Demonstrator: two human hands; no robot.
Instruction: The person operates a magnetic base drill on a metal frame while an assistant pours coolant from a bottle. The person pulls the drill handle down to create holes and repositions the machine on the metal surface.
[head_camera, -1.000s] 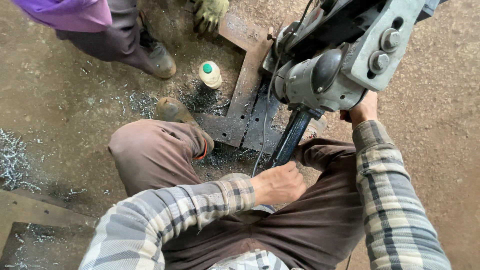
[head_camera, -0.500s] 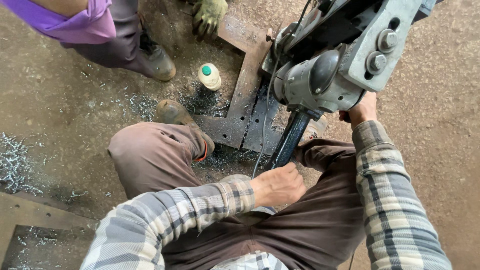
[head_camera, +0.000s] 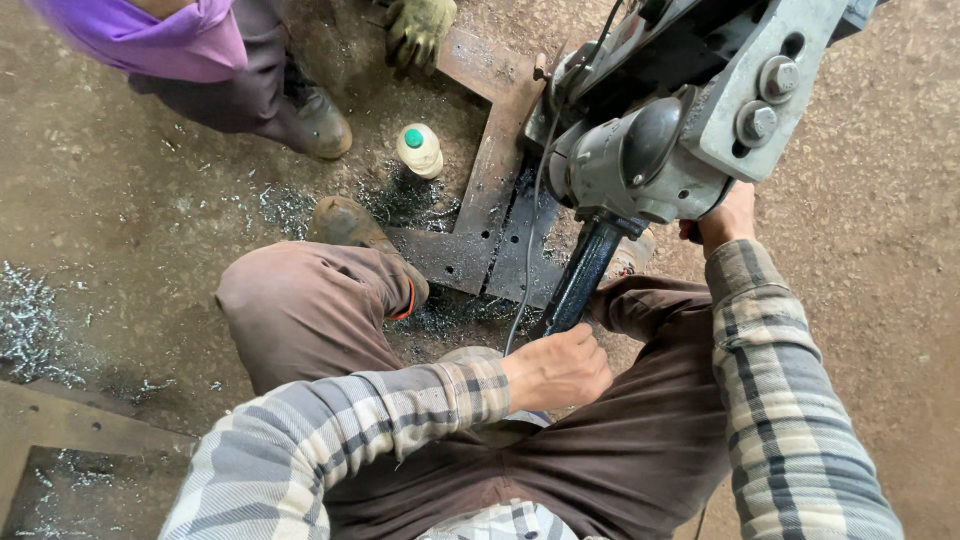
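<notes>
Squatting over the work, the person has both hands on a big grey drilling machine (head_camera: 650, 150) that stands on rusty steel plates (head_camera: 500, 170) lying on the dirt floor (head_camera: 150, 220). The left hand (head_camera: 558, 368) is closed around the lower end of a dark handle bar (head_camera: 582, 275) that slants down from under the machine's body. The right hand (head_camera: 728, 215) is tucked behind the machine at its bolted grey bracket (head_camera: 765, 90); it seems to hold something there, but I cannot tell whether the fingers are shut, since the housing hides them

By its cast metal body and thick bolts, the machine looks heavy and rigid, nothing that flexes or gives. The bar is the natural place to grip: slim enough to wrap, though its dark sheen suggests oil, so it may be slippery. A black cable (head_camera: 530, 230) hangs beside it and could snag

Metal shavings (head_camera: 35, 320) litter the ground, sharp for bare skin. A small bottle with a green cap (head_camera: 419, 148) stands just beside the plates. Another person's gloved hand (head_camera: 418, 28) rests on the far plate, their boot (head_camera: 318, 118) nearby
</notes>
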